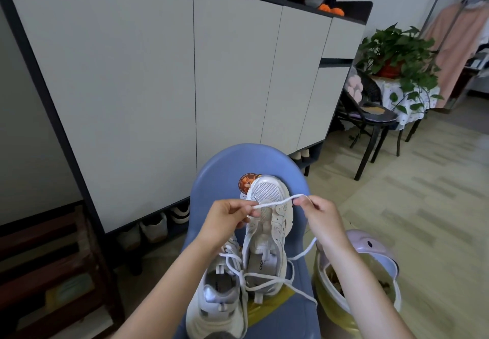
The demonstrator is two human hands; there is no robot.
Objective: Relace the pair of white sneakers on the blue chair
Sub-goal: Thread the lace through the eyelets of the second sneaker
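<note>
Currently left hand [227, 217] and right hand [316, 213] each pinch the white cord shoelace [275, 202], stretched above the unlaced white mesh sneaker [267, 233] on the blue plastic chair [211, 177].

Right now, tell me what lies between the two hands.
In the head view, a taut stretch of white lace spans from left hand to right hand, above the sneaker's mesh toe.

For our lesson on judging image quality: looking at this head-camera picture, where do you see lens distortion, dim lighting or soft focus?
Head view: the wide-angle lens bends the cabinet edges, which lean and curve outward; light is dim and flat, shadows faint; the left hand, right hand and white lace are fairly sharp; the plant and frame corners look softer.
</note>
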